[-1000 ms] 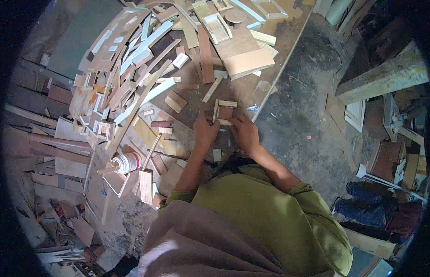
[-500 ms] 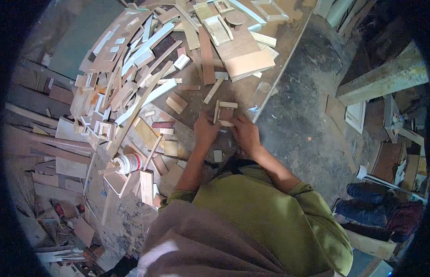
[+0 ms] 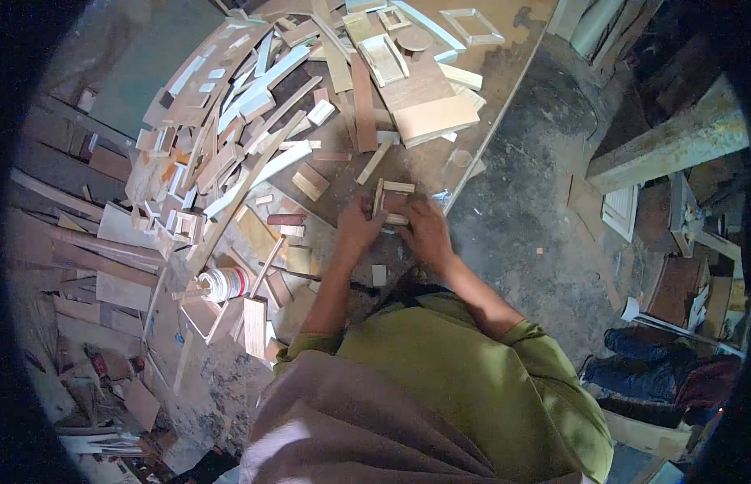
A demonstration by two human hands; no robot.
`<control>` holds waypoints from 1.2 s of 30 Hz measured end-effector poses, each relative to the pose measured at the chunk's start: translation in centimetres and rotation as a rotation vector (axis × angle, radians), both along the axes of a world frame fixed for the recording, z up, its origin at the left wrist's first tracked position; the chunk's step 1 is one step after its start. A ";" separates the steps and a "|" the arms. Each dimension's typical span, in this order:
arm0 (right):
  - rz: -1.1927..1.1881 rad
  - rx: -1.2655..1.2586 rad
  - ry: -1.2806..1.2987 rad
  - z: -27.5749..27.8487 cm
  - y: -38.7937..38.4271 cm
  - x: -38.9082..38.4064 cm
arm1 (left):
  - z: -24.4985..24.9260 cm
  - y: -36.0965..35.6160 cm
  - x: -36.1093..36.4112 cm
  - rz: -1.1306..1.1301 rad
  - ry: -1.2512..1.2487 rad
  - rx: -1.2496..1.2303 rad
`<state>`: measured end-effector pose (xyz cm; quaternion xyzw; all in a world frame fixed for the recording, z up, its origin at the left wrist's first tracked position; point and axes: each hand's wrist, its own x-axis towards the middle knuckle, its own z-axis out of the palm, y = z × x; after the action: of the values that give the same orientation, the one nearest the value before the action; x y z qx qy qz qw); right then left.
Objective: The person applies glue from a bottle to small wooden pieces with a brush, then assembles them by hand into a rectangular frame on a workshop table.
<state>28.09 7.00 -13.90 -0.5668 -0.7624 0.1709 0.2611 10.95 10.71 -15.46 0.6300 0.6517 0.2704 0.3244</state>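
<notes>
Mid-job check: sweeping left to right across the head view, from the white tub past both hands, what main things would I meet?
White round tub with red-banded label, dark red cylindrical roll, left hand, small pale wooden frame, right hand, white rectangular panel.

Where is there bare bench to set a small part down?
Between the held wooden frame and the tan board beyond it; a smaller patch lies between that frame and the brown block. Crowded: the piled strips at left and around the white tub.

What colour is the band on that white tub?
The band on the tub is red, clearest in the head view.
</notes>
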 end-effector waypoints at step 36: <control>-0.169 0.070 0.325 1.3 3.5 0.5 | 0.1 -0.1 1.1 -0.041 0.236 0.074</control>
<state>28.58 10.50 -12.63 -0.5845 -0.6652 0.2111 0.4139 12.03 10.64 -15.40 0.6820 0.6621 0.2117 0.2275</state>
